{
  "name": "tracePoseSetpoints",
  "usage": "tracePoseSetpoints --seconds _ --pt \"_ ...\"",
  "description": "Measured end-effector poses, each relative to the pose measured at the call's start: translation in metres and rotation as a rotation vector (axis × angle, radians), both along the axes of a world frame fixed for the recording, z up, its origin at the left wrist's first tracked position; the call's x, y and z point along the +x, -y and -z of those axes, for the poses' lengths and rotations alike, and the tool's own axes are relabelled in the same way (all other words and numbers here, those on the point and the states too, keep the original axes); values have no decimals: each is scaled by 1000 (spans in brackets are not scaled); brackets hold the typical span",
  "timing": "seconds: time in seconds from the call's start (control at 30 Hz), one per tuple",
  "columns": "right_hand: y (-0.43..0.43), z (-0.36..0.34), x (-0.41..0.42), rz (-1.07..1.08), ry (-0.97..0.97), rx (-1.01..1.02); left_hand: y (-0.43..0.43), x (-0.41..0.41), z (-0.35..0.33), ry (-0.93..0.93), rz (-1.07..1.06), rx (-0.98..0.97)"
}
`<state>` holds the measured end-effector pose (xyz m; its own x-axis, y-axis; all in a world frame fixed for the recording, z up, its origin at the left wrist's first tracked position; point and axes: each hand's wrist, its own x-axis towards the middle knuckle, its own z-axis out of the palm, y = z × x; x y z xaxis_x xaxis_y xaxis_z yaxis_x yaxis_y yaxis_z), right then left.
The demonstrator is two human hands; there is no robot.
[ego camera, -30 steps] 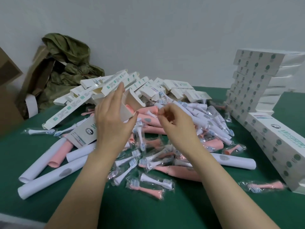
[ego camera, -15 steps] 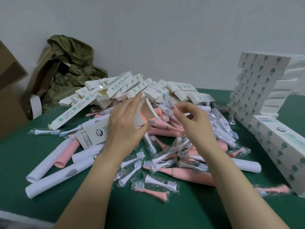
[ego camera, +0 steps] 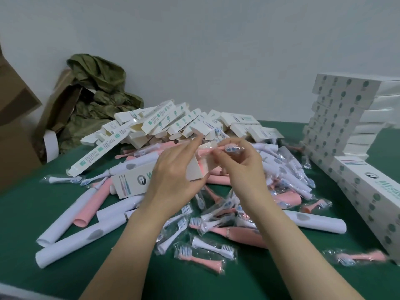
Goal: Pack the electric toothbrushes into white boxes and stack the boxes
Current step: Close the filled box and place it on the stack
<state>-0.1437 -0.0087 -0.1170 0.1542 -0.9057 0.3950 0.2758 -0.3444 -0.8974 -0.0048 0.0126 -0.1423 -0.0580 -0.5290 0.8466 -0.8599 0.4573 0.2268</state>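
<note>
Toothbrush head (ego camera: 229, 148), pink and bagged, is pinched in the right hand (ego camera: 244, 172) at the open mouth of a white box (ego camera: 134, 180). The left hand (ego camera: 173, 182) holds that box in a curled grip just above the bench (ego camera: 32, 213). Likely risk: the loose wrapper snags on the flap, crumpling it, or the head slips into the pile below.
</note>
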Motion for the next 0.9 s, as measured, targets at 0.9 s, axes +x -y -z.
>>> tracePoseSetpoints --seconds 0.9 --pt "18 4 -1 269 -284 -76 0 9 -2 -86 -58 -30"
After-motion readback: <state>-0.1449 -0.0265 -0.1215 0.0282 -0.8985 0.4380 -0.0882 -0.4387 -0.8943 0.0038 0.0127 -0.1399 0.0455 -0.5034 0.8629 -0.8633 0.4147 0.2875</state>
